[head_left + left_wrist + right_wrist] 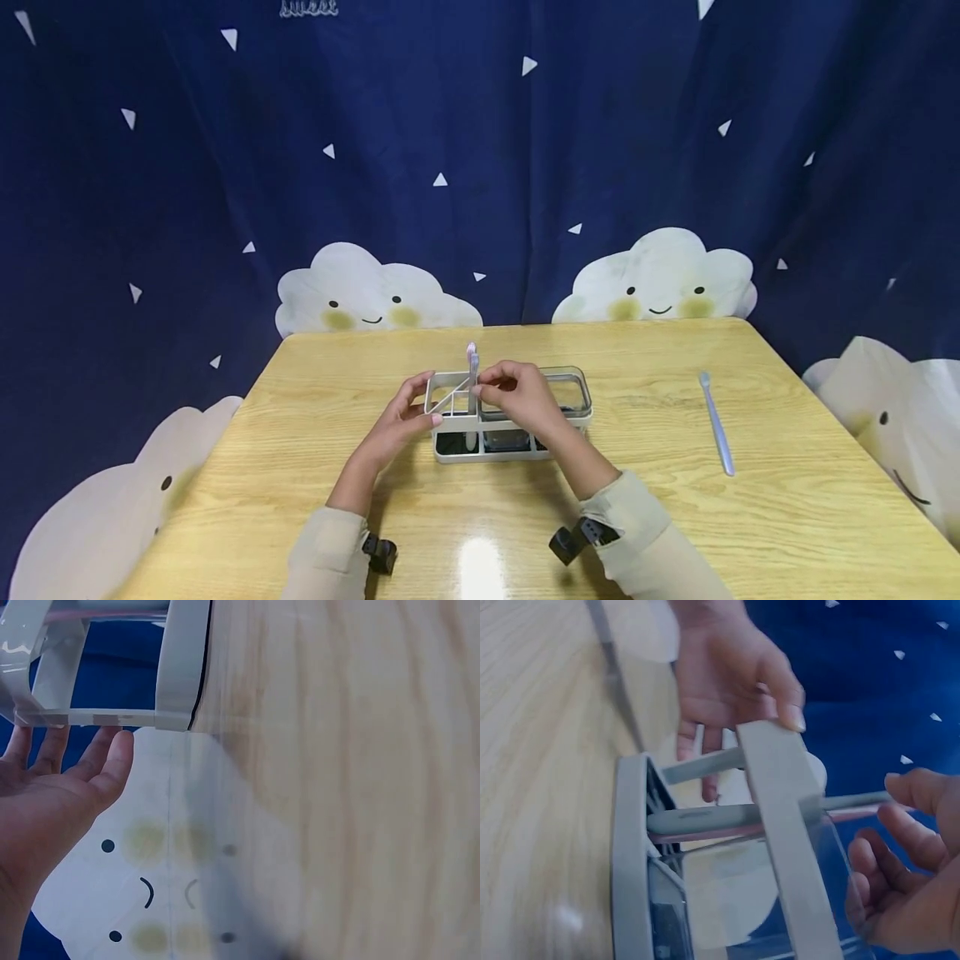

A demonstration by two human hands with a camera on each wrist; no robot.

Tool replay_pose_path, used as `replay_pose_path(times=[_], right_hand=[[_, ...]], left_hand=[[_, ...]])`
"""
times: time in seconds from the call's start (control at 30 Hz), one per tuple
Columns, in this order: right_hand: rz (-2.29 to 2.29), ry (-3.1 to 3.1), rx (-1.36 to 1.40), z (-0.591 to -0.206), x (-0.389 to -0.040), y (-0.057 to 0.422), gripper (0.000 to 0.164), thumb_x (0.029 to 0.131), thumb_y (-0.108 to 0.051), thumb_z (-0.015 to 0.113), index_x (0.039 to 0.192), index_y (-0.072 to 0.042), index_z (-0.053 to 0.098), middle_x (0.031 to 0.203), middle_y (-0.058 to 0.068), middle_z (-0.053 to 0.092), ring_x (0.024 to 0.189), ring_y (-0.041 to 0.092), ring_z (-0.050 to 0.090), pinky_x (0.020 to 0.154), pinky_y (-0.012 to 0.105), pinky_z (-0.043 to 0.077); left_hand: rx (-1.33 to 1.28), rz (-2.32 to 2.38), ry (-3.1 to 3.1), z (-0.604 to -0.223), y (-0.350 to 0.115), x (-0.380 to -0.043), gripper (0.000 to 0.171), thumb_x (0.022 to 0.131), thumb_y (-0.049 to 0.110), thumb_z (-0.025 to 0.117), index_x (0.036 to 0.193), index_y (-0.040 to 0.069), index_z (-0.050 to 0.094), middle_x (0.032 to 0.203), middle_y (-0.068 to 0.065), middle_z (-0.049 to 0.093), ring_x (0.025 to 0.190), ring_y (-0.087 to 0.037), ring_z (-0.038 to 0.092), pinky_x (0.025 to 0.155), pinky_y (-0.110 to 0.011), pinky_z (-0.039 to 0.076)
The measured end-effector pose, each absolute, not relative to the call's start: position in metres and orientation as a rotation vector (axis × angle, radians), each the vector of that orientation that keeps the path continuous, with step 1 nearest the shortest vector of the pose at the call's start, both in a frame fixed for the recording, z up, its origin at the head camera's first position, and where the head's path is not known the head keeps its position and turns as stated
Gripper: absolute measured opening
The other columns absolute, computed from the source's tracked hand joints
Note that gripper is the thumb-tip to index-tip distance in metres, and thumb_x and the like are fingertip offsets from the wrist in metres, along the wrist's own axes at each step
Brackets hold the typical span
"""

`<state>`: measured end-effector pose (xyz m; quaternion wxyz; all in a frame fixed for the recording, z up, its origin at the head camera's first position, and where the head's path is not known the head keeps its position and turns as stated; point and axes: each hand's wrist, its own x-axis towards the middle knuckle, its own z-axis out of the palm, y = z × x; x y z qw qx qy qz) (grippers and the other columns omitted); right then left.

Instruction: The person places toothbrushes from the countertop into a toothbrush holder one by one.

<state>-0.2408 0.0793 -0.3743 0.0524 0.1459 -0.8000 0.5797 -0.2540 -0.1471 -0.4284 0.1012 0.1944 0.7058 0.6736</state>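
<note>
A white cutlery holder (457,425) with divided openings stands on the table in the head view. My left hand (397,423) grips its left end, thumb on the front rim and fingers round the side. Upright in the holder's middle slot is a grey fork (474,364), pinched near its upper part by the thumb and forefinger of my right hand (522,402). A pinkish utensil (471,347) stands close behind it. In the right wrist view, the grey handle (705,819) reaches down to the holder's base, beside the pink one.
A blue-grey long-handled spoon (717,425) lies on the wooden table (637,500) to the right. The holder's right part has a clear container (576,390). Behind the table hangs a dark blue curtain (480,125) with clouds and white triangles.
</note>
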Motion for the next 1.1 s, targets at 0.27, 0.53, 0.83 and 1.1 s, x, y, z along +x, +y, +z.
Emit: replay_pose_path(times=[0.27, 0.53, 0.83, 1.1], right_hand=[[1.769, -2.481, 0.61, -0.357, -0.225, 0.095, 0.02, 0.083, -0.003, 0.066, 0.099, 0.008, 0.065, 0.09, 0.015, 0.064, 0.075, 0.021, 0.057, 0.064, 0.027, 0.048], [1.722, -2.599, 0.681, -0.369, -0.232, 0.122, 0.025, 0.084, -0.014, 0.069, 0.104, 0.0, 0.065, 0.089, 0.006, 0.063, 0.075, 0.019, 0.057, 0.064, 0.03, 0.049], [1.717, -2.624, 0.69, -0.369, -0.229, 0.141, 0.026, 0.084, -0.014, 0.068, 0.105, 0.0, 0.064, 0.089, 0.007, 0.063, 0.078, 0.023, 0.06, 0.068, 0.033, 0.051], [1.776, -2.591, 0.72, -0.369, -0.229, 0.163, 0.031, 0.084, -0.012, 0.069, 0.109, 0.006, 0.062, 0.102, 0.018, 0.062, 0.082, 0.025, 0.06, 0.071, 0.032, 0.051]], left_hand=[[0.573, 1.996, 2.105, -0.44, -0.151, -0.26, 0.066, 0.085, 0.004, 0.063, 0.142, 0.015, 0.032, 0.137, -0.022, 0.033, 0.116, -0.035, 0.045, 0.09, -0.039, 0.042], [0.59, 2.007, 2.084, -0.439, -0.151, -0.259, 0.066, 0.086, 0.004, 0.063, 0.142, 0.016, 0.032, 0.139, -0.024, 0.028, 0.117, -0.035, 0.045, 0.09, -0.039, 0.042], [0.577, 2.02, 2.073, -0.44, -0.151, -0.26, 0.066, 0.085, 0.002, 0.063, 0.141, 0.016, 0.032, 0.137, -0.02, 0.031, 0.116, -0.034, 0.046, 0.089, -0.038, 0.043], [0.61, 2.023, 2.064, -0.441, -0.152, -0.262, 0.066, 0.085, 0.003, 0.063, 0.142, 0.014, 0.031, 0.137, -0.024, 0.03, 0.115, -0.033, 0.047, 0.089, -0.037, 0.043]])
